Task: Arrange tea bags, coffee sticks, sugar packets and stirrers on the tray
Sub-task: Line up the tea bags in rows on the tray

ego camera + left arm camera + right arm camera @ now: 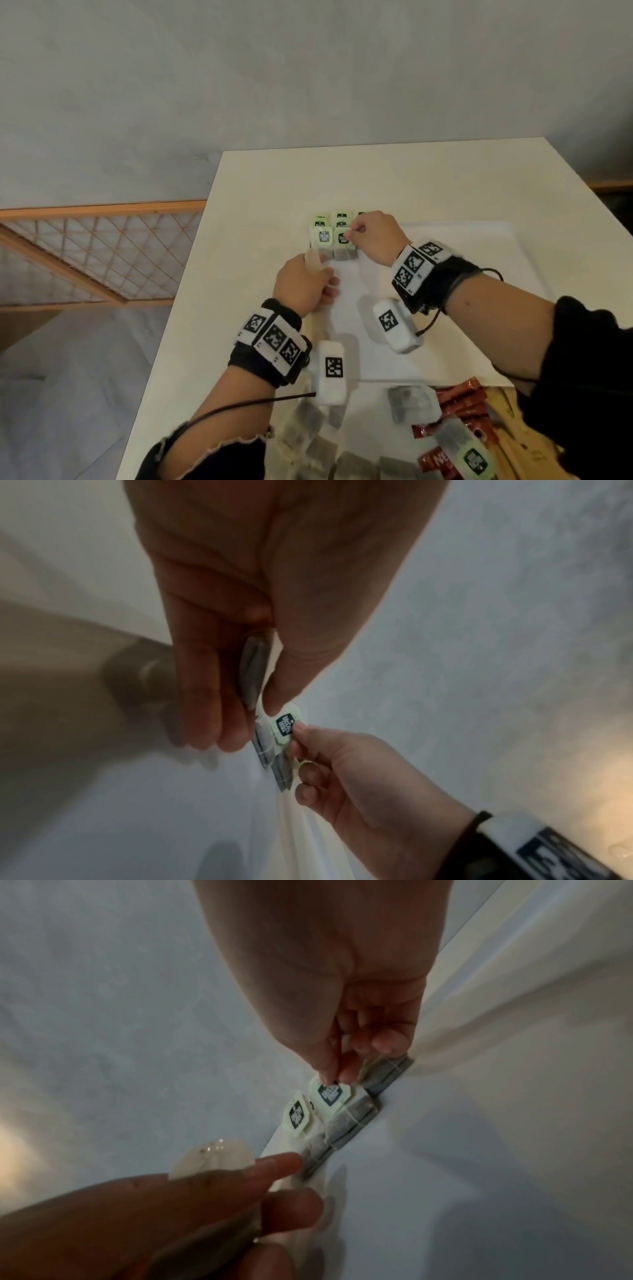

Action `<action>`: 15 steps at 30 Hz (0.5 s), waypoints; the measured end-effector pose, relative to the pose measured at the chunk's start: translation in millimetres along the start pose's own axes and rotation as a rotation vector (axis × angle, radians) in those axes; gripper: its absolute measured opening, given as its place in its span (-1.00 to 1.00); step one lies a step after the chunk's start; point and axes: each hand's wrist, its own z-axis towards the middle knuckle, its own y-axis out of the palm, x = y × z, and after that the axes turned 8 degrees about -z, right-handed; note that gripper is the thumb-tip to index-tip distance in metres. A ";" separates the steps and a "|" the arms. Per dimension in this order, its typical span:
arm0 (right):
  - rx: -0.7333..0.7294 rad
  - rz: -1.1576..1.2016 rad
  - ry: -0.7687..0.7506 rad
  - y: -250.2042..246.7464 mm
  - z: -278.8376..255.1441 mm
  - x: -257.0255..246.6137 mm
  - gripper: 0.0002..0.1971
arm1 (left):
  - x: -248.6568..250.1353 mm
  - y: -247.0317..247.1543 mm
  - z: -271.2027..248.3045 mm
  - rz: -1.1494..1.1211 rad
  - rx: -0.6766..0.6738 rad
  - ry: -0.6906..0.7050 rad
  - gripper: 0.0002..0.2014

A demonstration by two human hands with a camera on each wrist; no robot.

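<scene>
A white tray [513, 240] lies on the white table. In its far left corner, rows of tea bags [323, 236] with green tags lie side by side. My right hand [352, 233] pinches the green tag [329, 1095] of the front right bag [352, 1115]; the pinched tag [286, 725] shows in the left wrist view too. My left hand [322, 274] hovers just in front of the rows and grips another tea bag [253, 669] between thumb and fingers. That bag's pale end [312, 261] sticks out above the knuckles.
At the table's near edge lies a loose pile: more tea bags [411, 404], red coffee sticks [462, 404] and brown packets [503, 421]. The table's left edge [191, 274] drops to the floor, where a wooden lattice screen [102, 253] stands.
</scene>
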 end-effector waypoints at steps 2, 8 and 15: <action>0.020 0.034 0.011 1.7 2.3 1.9 -0.80 | 1.6 -2.3 -1.6 -0.025 -0.013 -0.009 -0.77; 0.082 0.473 -0.019 -10.4 -24.1 8.3 -0.69 | 8.7 -3.2 -10.1 -0.010 -0.126 -0.029 -0.65; -0.099 0.441 -0.173 -33.5 -72.9 6.3 -0.85 | 26.2 16.4 -28.3 0.058 -0.231 0.061 -0.65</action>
